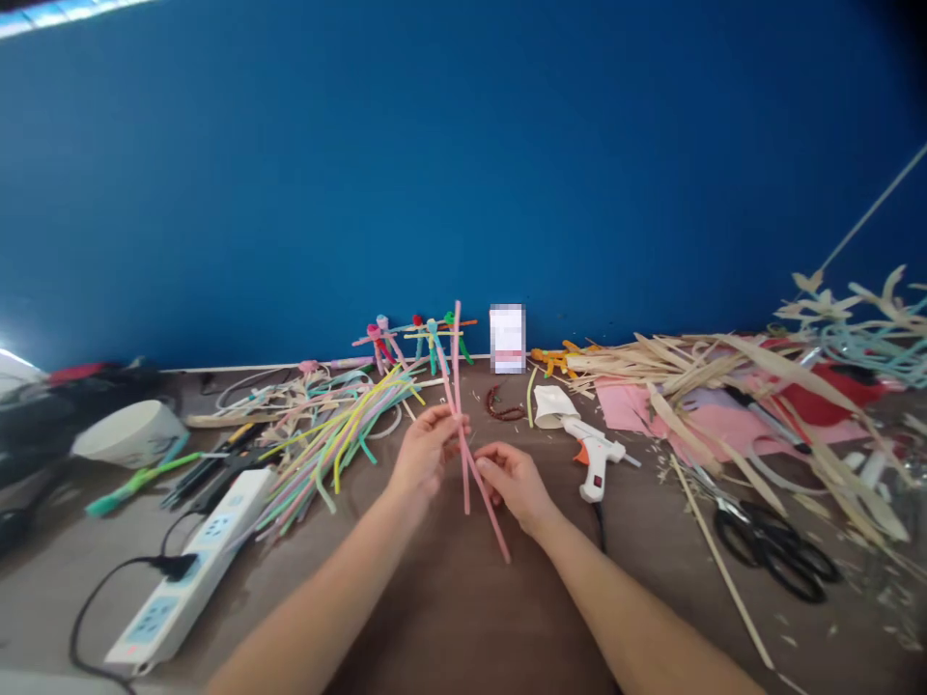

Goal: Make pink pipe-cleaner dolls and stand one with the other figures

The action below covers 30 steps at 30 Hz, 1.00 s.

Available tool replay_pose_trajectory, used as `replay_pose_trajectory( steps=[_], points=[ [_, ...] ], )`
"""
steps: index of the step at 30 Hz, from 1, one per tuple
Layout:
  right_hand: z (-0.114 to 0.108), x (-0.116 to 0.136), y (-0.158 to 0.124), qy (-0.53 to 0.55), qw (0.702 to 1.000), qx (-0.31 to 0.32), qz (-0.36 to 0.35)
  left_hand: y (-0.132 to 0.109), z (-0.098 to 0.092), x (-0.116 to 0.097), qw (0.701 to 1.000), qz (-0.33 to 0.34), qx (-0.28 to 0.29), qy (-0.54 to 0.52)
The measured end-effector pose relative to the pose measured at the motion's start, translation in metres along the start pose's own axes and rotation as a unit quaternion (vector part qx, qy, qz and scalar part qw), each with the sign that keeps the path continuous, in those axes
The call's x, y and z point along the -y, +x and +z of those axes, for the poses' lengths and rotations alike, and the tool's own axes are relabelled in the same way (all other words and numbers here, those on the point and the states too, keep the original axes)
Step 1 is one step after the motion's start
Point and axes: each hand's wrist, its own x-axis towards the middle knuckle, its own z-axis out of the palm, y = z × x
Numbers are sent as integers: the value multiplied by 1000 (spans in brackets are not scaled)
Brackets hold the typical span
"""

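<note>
Two pink pipe cleaners (458,362) cross each other in a narrow X above the middle of the table. My left hand (429,449) pinches them near the crossing, between thumb and fingers. Just below and to the right, my right hand (513,483) is closed on the pipe cleaner that slants down to the right. Behind my hands, small pipe-cleaner figures (433,338) in several colours stand against the wall. A loose bundle of coloured pipe cleaners (340,430) lies left of my left hand. To the right of my right hand is a white glue gun (598,458).
At the left lie a white power strip (195,569) with a black plug and a white bowl (134,431). Black-handled scissors (774,541), dried strips (695,362) and pink sheets (695,425) cover the right side. A phone (507,338) leans on the blue wall (463,154).
</note>
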Motion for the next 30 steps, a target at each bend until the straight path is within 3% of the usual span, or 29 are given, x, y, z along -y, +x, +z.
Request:
replay_pose_trajectory(
  steps=[4, 11, 17, 24, 30],
  points=[
    [0, -5, 4, -66, 997, -35, 20, 9, -1, 32, 999, -4, 8, -33],
    [1, -8, 4, -150, 987, -51, -15, 5, -10, 49, 997, 21, 65, -30],
    [1, -5, 1, -145, 986, -9, 78, 13, -25, 47, 997, -22, 35, -70],
    [5, 2, -5, -212, 967, 81, 113, 26, -38, 38, 992, -3, -2, -124],
    [9, 4, -7, -226, 964, 66, 121, 29, -40, 42, 986, 24, -34, -164]
  ],
)
